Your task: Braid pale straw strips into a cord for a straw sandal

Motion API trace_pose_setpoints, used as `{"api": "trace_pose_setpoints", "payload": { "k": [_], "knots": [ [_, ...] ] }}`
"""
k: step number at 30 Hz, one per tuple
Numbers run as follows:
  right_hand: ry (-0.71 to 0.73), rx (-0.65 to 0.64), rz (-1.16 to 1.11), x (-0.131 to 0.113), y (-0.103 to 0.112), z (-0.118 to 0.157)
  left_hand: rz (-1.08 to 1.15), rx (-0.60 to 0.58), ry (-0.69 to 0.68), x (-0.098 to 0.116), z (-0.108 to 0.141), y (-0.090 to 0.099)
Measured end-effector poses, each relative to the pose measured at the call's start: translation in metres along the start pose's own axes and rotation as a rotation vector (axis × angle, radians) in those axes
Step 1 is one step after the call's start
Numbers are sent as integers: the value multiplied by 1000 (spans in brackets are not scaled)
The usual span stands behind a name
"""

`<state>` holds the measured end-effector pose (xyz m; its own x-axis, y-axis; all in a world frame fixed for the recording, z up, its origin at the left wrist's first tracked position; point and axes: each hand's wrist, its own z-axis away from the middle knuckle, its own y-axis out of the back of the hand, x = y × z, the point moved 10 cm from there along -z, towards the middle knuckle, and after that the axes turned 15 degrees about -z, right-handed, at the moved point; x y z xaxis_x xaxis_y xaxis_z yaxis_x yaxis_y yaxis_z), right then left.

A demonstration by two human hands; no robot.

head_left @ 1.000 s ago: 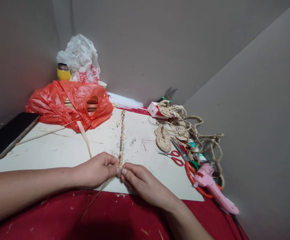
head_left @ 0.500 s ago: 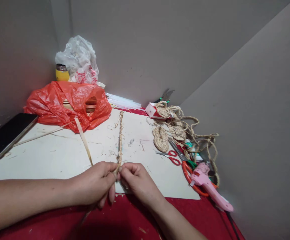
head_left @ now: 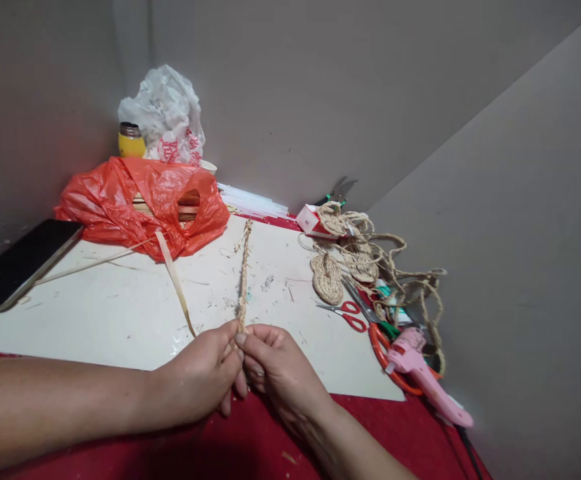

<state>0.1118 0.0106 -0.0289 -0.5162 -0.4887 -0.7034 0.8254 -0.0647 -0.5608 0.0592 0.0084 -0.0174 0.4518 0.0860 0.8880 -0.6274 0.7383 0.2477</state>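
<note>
A thin braided straw cord [head_left: 245,273] lies lengthwise on the white board [head_left: 135,327], its near end between my fingers. My left hand [head_left: 205,370] is closed on that near end from the left. Against it, my right hand [head_left: 283,367] pinches the same end between thumb and bent fingers. The fingertips of both hands touch or nearly touch, and they hide the strands there. A flat pale strip [head_left: 174,277] runs from the red bag [head_left: 105,200] down to my left hand, where its end is hidden.
A black phone [head_left: 23,263] lies at the left. To the right are red-handled scissors [head_left: 349,313], coiled cord pieces [head_left: 327,279], a pink glue gun [head_left: 427,377] and an orange ring [head_left: 381,353]. Behind stand a yellow jar [head_left: 131,141], a white bag [head_left: 167,110] and white sticks [head_left: 255,200].
The whole view has shifted slightly, with objects a little further right. My left hand has moved closer against my right, and my right thumb now lies over the cord's end.
</note>
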Motion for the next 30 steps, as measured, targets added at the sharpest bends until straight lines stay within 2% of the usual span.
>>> {"api": "trace_pose_setpoints", "payload": {
  "k": [2,4,5,7,9,10,13,15,17,20,25,27,30],
  "knots": [
    [-8,8,-22,-1,2,1,-37,-76,28,2,1,1],
    [-10,11,-51,-3,4,2,-156,-130,20,8,1,10],
    [-10,4,-60,-5,4,3,-243,-97,-13,13,-1,21],
    [-21,-15,-66,-7,3,3,-379,88,-115,28,-6,50],
    [-45,-20,-63,-7,3,3,-362,192,-173,35,-9,65],
    [-56,-21,-58,-6,3,2,-300,173,-181,34,-12,64],
    [-67,-38,-39,-5,2,0,-37,-54,-129,20,-21,38],
    [-66,-50,-19,-4,3,-1,45,-144,-66,10,-22,26],
    [-57,-54,10,-5,4,-1,15,-147,-59,6,-23,24],
    [-40,-67,71,-7,5,-1,-144,-93,-118,12,-22,30],
    [1,-95,198,-13,3,0,-420,-13,-120,19,-19,41],
    [29,-89,284,-15,4,0,-445,-13,-133,19,-20,40],
    [68,-70,405,-19,4,1,-336,-68,-140,13,-23,34]
  ]
}}
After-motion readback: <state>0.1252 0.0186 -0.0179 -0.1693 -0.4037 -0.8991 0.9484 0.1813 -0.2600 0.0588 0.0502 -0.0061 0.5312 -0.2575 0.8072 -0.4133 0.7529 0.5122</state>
